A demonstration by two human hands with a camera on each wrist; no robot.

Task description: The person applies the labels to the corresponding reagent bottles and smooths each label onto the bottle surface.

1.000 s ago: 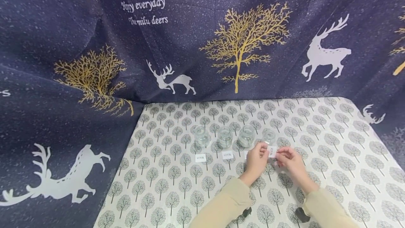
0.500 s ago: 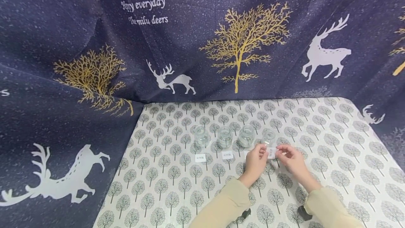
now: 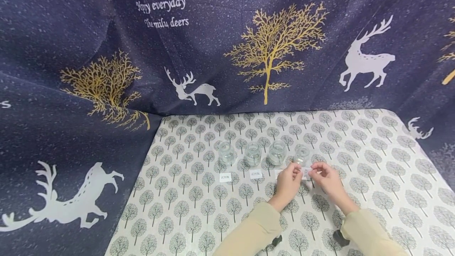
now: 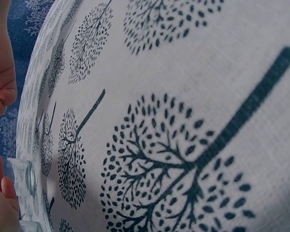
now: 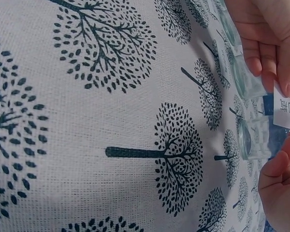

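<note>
the held label [image 5: 286, 113] is tilting flatter now, hanging before the rightmost jar [image 3: 302, 155]. the left hand [image 3: 288, 181] is pinching it; whether the right hand [image 3: 328, 181] is gripping too, i cannot tell. three other labels [image 3: 225, 177] are already lying down; this one is apparently remaining.

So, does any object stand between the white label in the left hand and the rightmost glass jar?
No other object is visible between them. The left hand pinches the white label in front of the rightmost glass jar; only its fingertips overlap the jar's lower edge in the head view.
</note>
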